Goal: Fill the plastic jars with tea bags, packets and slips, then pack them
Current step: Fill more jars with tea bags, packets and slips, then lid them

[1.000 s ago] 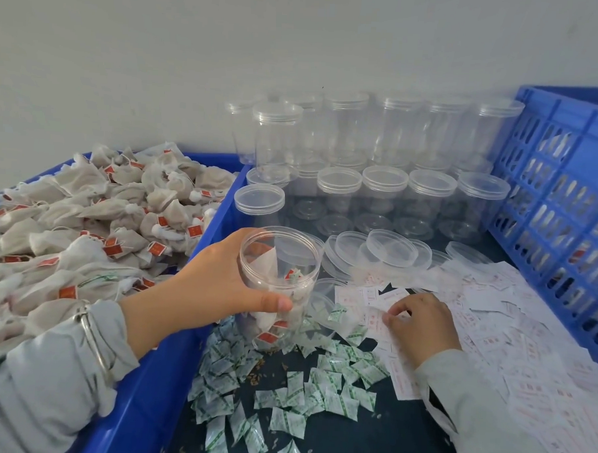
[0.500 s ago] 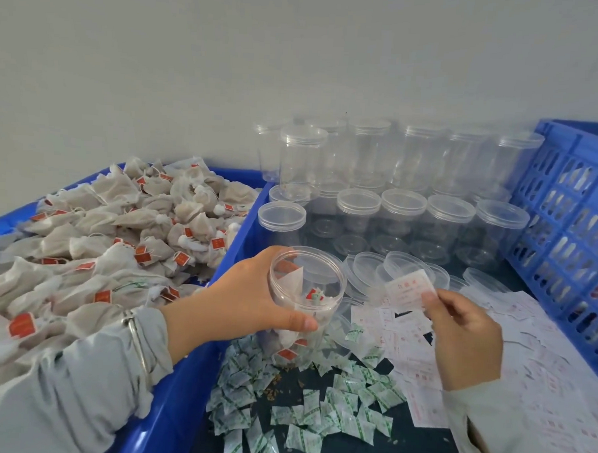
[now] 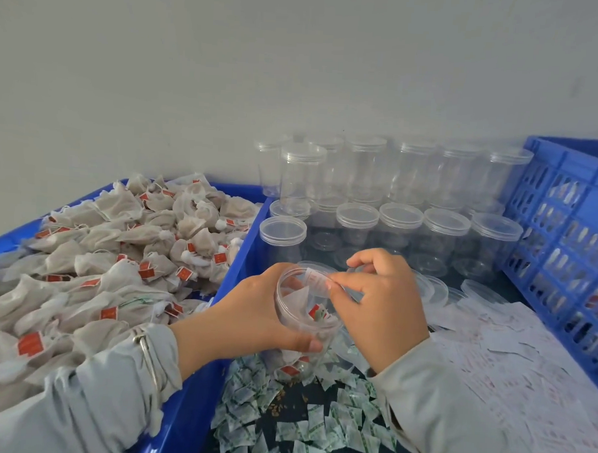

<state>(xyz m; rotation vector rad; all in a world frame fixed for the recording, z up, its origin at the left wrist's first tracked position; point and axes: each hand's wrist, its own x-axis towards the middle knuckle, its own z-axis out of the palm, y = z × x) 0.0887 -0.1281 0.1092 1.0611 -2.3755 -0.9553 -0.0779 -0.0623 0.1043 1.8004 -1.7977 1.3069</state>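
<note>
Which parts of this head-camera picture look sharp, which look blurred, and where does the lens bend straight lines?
Head view: the hands, left and right, and the jar are fairly sharp; the slips at the right edge smear; the crate leans, bent by the wide lens; light is soft, without hard shadows.

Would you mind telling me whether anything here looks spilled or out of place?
Small brown bits, like loose tea, lie scattered on the dark surface among the green-and-white packets, just below the open jar the left hand holds. They look like a minor spill. Nothing else stands out.
</note>
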